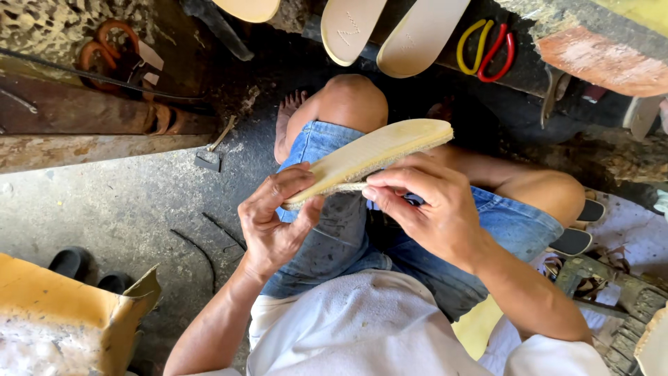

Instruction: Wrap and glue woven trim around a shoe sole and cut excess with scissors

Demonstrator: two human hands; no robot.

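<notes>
Two hands held one pale sole (pixel 376 153) above the person's lap. The left hand (pixel 275 219) gripped the sole's near end, thumb on top and fingers curled beneath. The right hand (pixel 431 205) sat just right of that end, fingertips pinching the sole's lower edge. Beyond the sole's far tip lay two more soles (pixel 390 31) and coloured straps (pixel 487 49).

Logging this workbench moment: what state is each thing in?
Sandal sole: held tilted above the lap.
Left hand: gripping the sole's near end.
Right hand: pinching the sole's edge.
Loose soles: lying beyond the knees.
Hammer: lying on the floor.
</notes>
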